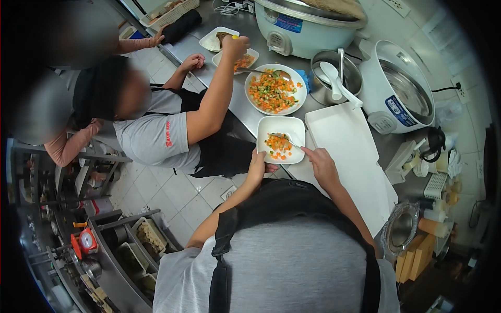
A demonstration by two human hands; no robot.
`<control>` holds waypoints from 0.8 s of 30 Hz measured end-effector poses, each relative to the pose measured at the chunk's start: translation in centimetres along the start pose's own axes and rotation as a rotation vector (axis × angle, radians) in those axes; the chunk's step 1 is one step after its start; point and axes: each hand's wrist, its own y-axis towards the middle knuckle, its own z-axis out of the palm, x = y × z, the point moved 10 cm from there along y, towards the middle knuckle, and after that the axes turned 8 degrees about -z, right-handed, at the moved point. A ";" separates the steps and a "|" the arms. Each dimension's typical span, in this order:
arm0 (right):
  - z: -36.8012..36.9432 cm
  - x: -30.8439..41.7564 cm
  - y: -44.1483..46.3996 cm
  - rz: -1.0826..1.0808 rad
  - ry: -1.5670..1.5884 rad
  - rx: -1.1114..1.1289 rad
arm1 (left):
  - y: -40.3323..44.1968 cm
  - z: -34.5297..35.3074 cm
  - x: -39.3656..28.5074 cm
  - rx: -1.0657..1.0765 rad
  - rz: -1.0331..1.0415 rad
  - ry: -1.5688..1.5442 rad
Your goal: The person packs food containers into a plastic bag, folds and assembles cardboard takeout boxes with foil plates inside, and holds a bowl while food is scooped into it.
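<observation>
My left hand (pixel 257 168) grips the near left edge of a square white bowl (pixel 264 125). Diced orange and green vegetables (pixel 277 146) lie in its middle. My right hand (pixel 319 163) is closed around the handle of a metal spoon (pixel 295 143), whose tip reaches into the vegetables. Just beyond stands a round white plate (pixel 250 101) heaped with the same diced mix, a large serving spoon (pixel 281 75) resting on it. Beside my right hand lies a flat white board or opened carton (pixel 344 141).
A co-worker's hand (pixel 236 47) is over another white bowl (pixel 252 52) at the left. Along the back stand a large rice cooker (pixel 308 36), a metal pot (pixel 360 81) with white ladles (pixel 331 78), and a second cooker (pixel 383 99). Several wooden boards (pixel 415 258) sit at right.
</observation>
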 end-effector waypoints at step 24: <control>-2.8 -3.1 10.8 -0.073 -0.260 -0.130 | -1.1 0.0 -0.2 0.084 0.067 0.074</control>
